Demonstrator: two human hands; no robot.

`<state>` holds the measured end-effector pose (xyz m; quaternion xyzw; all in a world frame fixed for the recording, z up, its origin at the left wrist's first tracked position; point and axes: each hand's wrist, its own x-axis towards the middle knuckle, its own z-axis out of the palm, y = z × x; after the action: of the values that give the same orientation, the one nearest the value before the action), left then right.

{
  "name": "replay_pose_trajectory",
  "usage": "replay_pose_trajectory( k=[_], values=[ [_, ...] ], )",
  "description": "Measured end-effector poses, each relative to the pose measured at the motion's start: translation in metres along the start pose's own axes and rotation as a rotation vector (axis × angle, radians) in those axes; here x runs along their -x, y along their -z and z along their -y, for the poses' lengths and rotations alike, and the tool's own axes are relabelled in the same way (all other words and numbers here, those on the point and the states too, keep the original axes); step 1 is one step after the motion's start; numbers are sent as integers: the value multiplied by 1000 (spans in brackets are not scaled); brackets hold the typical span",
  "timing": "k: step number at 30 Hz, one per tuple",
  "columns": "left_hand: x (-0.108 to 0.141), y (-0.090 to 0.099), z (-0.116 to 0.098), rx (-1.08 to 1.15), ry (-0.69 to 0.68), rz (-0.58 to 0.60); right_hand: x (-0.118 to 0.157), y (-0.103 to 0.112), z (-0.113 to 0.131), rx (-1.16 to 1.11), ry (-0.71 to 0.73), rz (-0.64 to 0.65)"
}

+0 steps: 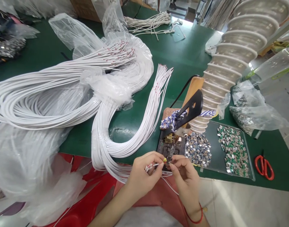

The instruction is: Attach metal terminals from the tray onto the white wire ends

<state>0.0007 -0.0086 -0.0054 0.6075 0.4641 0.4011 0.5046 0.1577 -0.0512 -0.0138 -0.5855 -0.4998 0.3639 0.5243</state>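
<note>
My left hand (144, 173) pinches the ends of several white cables with red-marked tips (150, 167), near the table's front edge. Between its thumb and forefinger a small yellow piece (164, 160) shows. Close beside it, my right hand (184, 173) has thumb and forefinger pressed together at something too small to make out. Both hands are in front of a dark work tray (161, 145), which holds small metal parts. A long bundle of white cables (135, 143) curves over the table to the left of the hands.
A clear ribbed hose (226, 60) descends behind a black lever (194, 105). To the right lies a tray (215, 151) with piles of small metal connectors (198, 149), then red scissors (264, 167). Plastic bags (249, 108) and coiled cables (40, 94) cover other parts of the green table (189, 50).
</note>
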Motion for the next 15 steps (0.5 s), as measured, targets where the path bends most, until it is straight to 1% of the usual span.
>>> replay_pose_trajectory(
  k=[4,9,15],
  values=[
    [0,1,-3,1,-43,-3,3,-1,-2,-45,23,-13],
    [0,1,-6,-14,-63,-14,6,-2,-4,-10,34,-4],
    [0,1,-3,-45,-27,-27,6,2,-3,94,169,-36]
  ],
)
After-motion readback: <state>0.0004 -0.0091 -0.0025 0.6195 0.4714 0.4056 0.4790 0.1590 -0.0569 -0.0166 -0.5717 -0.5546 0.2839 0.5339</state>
